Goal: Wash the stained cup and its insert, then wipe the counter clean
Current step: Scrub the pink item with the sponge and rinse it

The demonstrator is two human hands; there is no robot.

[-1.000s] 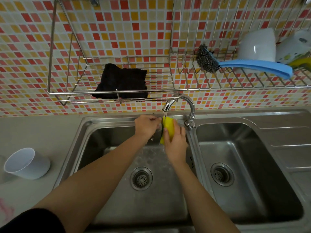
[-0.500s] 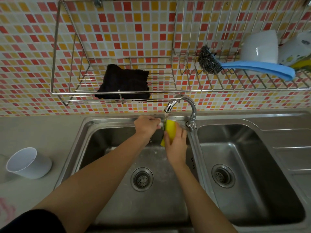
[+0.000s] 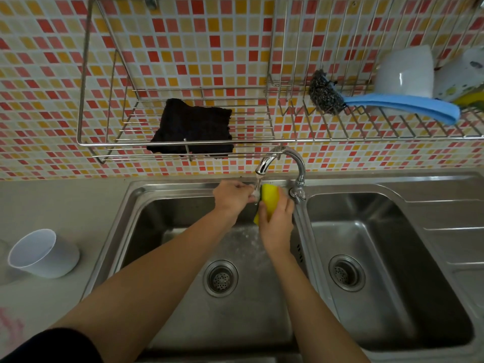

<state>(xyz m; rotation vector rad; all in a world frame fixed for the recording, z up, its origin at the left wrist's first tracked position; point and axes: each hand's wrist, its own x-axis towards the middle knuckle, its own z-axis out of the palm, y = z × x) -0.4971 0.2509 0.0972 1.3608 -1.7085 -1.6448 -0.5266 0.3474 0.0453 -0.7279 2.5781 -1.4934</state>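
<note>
Both hands are under the running tap (image 3: 264,166) over the left sink basin (image 3: 183,297). My left hand (image 3: 231,199) is closed around a small pale item (image 3: 255,195) held in the water stream; most of it is hidden by my fingers. My right hand (image 3: 277,221) grips a yellow sponge (image 3: 269,199) pressed against that item. A white cup (image 3: 43,254) lies tilted on the grey counter (image 3: 65,205) at the left, its open mouth facing up and left. A faint pink stain (image 3: 10,326) marks the counter near the bottom left.
A wire rack on the tiled wall holds a black cloth (image 3: 193,127), a steel scourer (image 3: 324,94), a blue cloth (image 3: 403,106) and upturned white bowls (image 3: 404,72). The right basin (image 3: 392,284) sits beside the left one. Something translucent (image 3: 2,251) shows at the left edge.
Both hands stay under the tap. The sponge has shifted slightly upward against the held item.
</note>
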